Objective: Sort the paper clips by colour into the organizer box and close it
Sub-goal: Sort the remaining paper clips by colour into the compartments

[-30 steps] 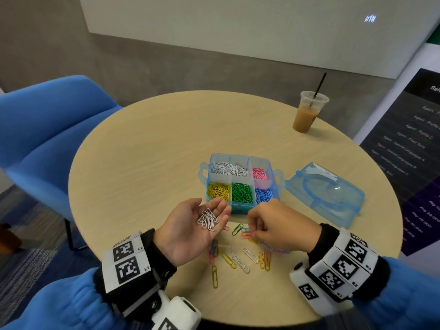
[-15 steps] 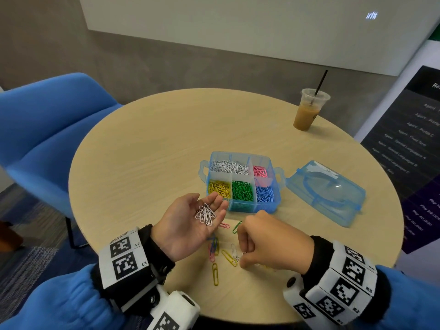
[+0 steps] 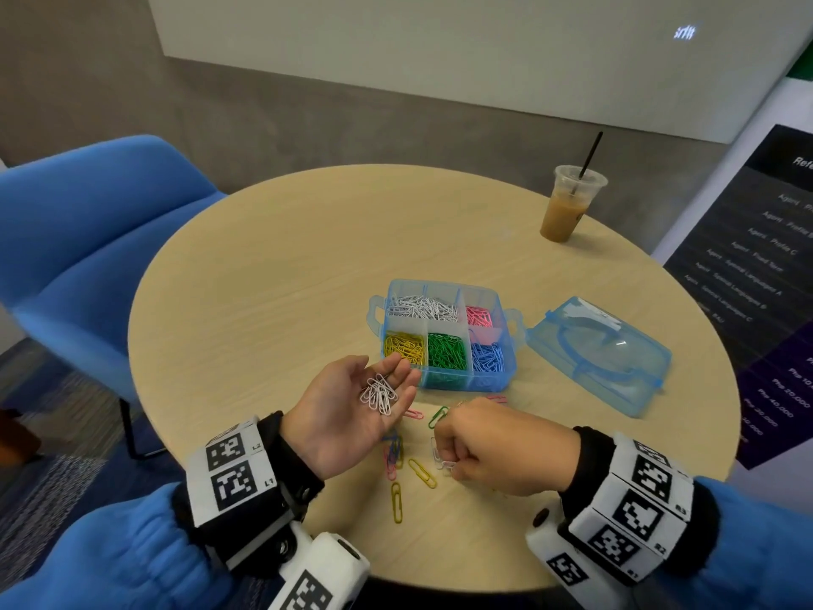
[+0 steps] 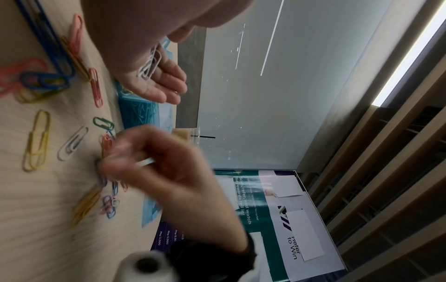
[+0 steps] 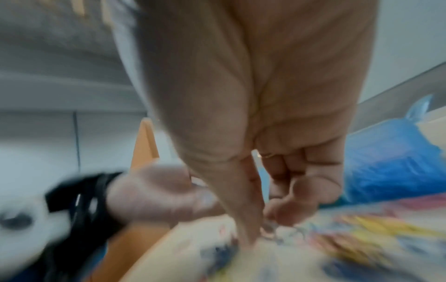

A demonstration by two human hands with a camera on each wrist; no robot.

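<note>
Sorting clips at a round table [image 3: 264, 279].

Head view: left hand [image 3: 347, 407] palm up, fingers spread, cradling white clips [image 3: 379, 394]; right hand [image 3: 492, 446] curled, pinching a white clip [image 3: 440, 460] among loose clips [image 3: 398, 499]; open box [image 3: 444, 336] just beyond, lid [image 3: 602, 350] to its right. Left wrist view: white clips on flat fingers [image 4: 166, 80], right hand blurred. Right wrist view: thumb and fingertips [image 5: 246, 225] pressed down on the table, blurred.

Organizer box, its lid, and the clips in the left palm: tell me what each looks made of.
Organizer box: see-through blue plastic; the sorted clips show through its front wall.
Lid: the same clear blue plastic, glossy, with a light glint.
White clips on the open left hand: thin bent wire, probably metal under a white coating; the core cannot be seen.
</note>
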